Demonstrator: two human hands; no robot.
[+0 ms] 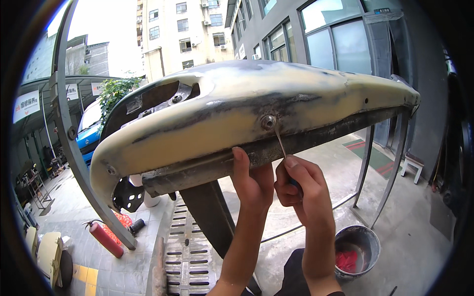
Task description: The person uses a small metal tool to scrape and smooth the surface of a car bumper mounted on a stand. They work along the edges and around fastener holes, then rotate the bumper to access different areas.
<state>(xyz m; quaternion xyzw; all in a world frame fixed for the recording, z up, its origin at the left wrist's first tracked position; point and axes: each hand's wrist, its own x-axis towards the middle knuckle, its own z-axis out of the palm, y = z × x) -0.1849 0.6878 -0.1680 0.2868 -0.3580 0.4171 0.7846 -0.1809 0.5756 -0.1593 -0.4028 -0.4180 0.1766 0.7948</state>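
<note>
A long car bumper (197, 133), coated in patches of yellowish filler and dark primer, lies across a metal stand. A round metal-rimmed fitting (268, 122) sits in its face near the middle. My right hand (303, 185) is closed around a screwdriver (281, 143) with a thin metal shaft; most of its dark handle is hidden in my palm. The shaft slants up, its tip at the lower right edge of the fitting. My left hand (252, 185) grips the bumper's dark lower edge from below, thumb in front, the other fingers partly hidden under it.
Stand legs (363, 167) rise at the right, and a slanted metal post (74, 128) at the left. A dark bucket (358, 251) with a red cloth (346, 261) stands on the floor at lower right. A red fire extinguisher (106, 239) and a drain grate (185, 261) are at left.
</note>
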